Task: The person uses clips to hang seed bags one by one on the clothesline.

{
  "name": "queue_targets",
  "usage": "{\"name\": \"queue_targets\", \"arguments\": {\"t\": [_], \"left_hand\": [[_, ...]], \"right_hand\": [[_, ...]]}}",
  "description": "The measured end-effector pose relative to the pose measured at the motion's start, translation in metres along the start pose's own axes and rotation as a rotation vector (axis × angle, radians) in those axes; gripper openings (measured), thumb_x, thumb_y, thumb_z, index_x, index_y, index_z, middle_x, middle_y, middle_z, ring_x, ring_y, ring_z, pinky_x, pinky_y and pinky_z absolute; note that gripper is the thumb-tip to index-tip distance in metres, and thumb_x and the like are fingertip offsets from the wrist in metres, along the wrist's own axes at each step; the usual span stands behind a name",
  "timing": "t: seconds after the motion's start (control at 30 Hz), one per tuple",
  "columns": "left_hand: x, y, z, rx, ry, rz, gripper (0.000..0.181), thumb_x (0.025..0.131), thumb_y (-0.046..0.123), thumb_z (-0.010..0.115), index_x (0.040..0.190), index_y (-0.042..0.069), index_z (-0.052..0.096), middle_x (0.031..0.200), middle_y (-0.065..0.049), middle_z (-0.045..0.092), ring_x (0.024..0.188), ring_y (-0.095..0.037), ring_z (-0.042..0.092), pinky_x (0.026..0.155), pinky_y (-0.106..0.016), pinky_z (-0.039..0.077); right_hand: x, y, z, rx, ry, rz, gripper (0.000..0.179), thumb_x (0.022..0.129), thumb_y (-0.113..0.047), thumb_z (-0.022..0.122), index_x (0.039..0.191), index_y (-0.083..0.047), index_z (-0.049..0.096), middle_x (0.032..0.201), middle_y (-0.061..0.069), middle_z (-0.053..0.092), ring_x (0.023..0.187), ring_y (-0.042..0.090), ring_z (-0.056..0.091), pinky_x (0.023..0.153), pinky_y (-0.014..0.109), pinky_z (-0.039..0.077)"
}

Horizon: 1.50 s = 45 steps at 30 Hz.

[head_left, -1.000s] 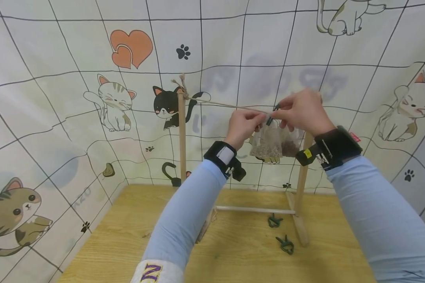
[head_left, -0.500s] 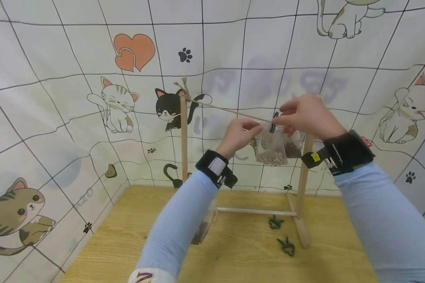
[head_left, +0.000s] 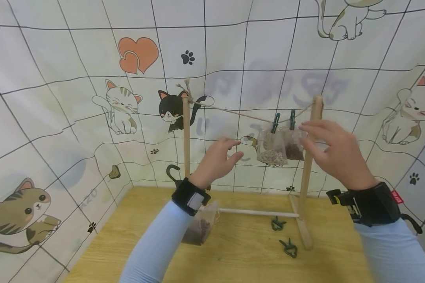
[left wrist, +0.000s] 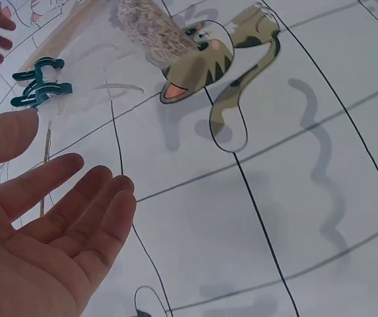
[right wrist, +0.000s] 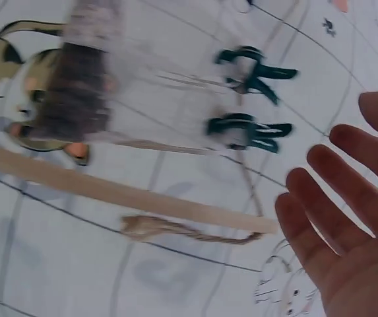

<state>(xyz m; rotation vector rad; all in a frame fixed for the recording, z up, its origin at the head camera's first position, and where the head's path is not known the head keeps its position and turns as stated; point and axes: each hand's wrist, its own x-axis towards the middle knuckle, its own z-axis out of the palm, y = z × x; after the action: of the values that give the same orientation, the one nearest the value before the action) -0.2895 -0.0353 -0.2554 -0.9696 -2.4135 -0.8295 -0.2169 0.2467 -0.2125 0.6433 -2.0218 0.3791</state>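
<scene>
Two small see-through bags hang from a sagging twine (head_left: 239, 113), each held by a green clip. The left bag (head_left: 272, 151) has pale, flaky filling, under one green clip (head_left: 275, 123). Beside it the other bag (head_left: 294, 148) has dark brown filling, under a second green clip (head_left: 292, 120). My left hand (head_left: 216, 161) is off to the left of the bags, fingers relaxed, holding nothing. My right hand (head_left: 336, 151) is near the right post with fingers extended; its palm shows bare in the right wrist view, apart from the clips.
A wooden frame (head_left: 306, 181) with two posts carries the twine. On the wooden table (head_left: 248, 251) lie two more green clips (head_left: 289, 248). Another bag with dark filling (head_left: 198, 230) rests at the left, partly behind my left forearm. A cat-printed cloth (head_left: 219, 47) hangs behind.
Both hands were at the clip on the pale bag; the left let go first, then the right. They have moved apart, left and right, and the bag stays hanging from the twine.
</scene>
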Motion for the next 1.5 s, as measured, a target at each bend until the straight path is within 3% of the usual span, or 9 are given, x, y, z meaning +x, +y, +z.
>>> {"name": "queue_targets", "arguments": {"t": [0.1,0.23,0.37,0.6,0.8,1.03,1.1,1.27,1.5], "left_hand": [[-0.013,-0.005,0.004,0.061,0.046,0.056,0.041,0.094,0.033,0.052,0.127,0.009,0.055,0.124,-0.007,0.055,0.117,-0.019,0.05,0.097,-0.03,0.04],[-0.03,-0.012,0.014,0.155,0.127,0.121,0.04,0.093,0.029,0.053,0.126,0.006,0.055,0.124,-0.009,0.056,0.116,-0.021,0.051,0.099,-0.031,0.039],[-0.05,-0.019,0.028,0.234,0.189,0.13,0.043,0.092,0.029,0.055,0.128,0.005,0.053,0.129,-0.012,0.054,0.12,-0.025,0.05,0.101,-0.036,0.038],[-0.081,-0.034,0.055,0.304,0.253,0.084,0.047,0.09,0.029,0.059,0.13,0.006,0.051,0.133,-0.014,0.052,0.122,-0.027,0.049,0.1,-0.04,0.04],[-0.106,-0.044,0.078,0.383,0.254,0.029,0.05,0.089,0.032,0.059,0.13,0.006,0.051,0.133,-0.015,0.052,0.119,-0.029,0.052,0.095,-0.043,0.044],[-0.13,-0.054,0.104,0.443,0.257,0.003,0.052,0.085,0.035,0.063,0.127,0.007,0.053,0.128,-0.014,0.056,0.113,-0.029,0.055,0.096,-0.043,0.042],[-0.137,-0.057,0.112,0.418,0.259,-0.005,0.053,0.084,0.034,0.065,0.127,0.006,0.053,0.127,-0.014,0.056,0.113,-0.029,0.055,0.095,-0.043,0.043],[-0.151,-0.061,0.126,0.358,0.241,-0.022,0.052,0.084,0.032,0.065,0.126,0.004,0.053,0.128,-0.018,0.055,0.114,-0.031,0.054,0.093,-0.046,0.044],[-0.161,-0.063,0.134,0.369,0.202,-0.061,0.05,0.086,0.035,0.062,0.125,0.005,0.055,0.126,-0.017,0.057,0.114,-0.032,0.054,0.091,-0.049,0.044]], "right_hand": [[-0.025,0.007,0.014,0.001,0.074,0.004,0.034,0.081,-0.012,0.067,0.114,-0.007,0.065,0.116,0.012,0.063,0.11,0.03,0.055,0.079,0.03,0.047],[-0.06,0.012,0.034,-0.01,0.095,0.056,0.038,0.082,-0.011,0.065,0.12,-0.006,0.062,0.122,0.014,0.059,0.115,0.031,0.052,0.083,0.036,0.046],[-0.094,0.014,0.055,-0.003,0.087,0.117,0.044,0.082,-0.01,0.064,0.125,-0.008,0.059,0.127,0.015,0.056,0.118,0.031,0.049,0.074,0.04,0.045],[-0.139,0.01,0.085,0.04,0.044,0.207,0.049,0.08,-0.011,0.067,0.127,-0.006,0.056,0.133,0.017,0.051,0.118,0.036,0.046,0.079,0.048,0.044],[-0.165,0.005,0.101,0.03,0.007,0.242,0.052,0.08,-0.013,0.068,0.129,-0.007,0.054,0.132,0.017,0.052,0.118,0.036,0.046,0.079,0.048,0.047],[-0.191,-0.003,0.113,0.072,-0.06,0.343,0.05,0.085,-0.019,0.064,0.132,-0.011,0.052,0.133,0.018,0.05,0.112,0.033,0.048,0.073,0.043,0.05],[-0.198,-0.004,0.117,0.076,-0.076,0.361,0.05,0.086,-0.02,0.064,0.133,-0.01,0.051,0.133,0.019,0.05,0.113,0.034,0.048,0.08,0.051,0.045],[-0.211,-0.007,0.122,0.093,-0.096,0.389,0.053,0.084,-0.019,0.066,0.133,-0.007,0.05,0.129,0.021,0.051,0.113,0.04,0.047,0.087,0.057,0.04],[-0.226,-0.01,0.125,0.118,-0.109,0.453,0.045,0.083,-0.018,0.067,0.123,0.0,0.057,0.123,0.022,0.054,0.11,0.043,0.049,0.086,0.058,0.04]]}}
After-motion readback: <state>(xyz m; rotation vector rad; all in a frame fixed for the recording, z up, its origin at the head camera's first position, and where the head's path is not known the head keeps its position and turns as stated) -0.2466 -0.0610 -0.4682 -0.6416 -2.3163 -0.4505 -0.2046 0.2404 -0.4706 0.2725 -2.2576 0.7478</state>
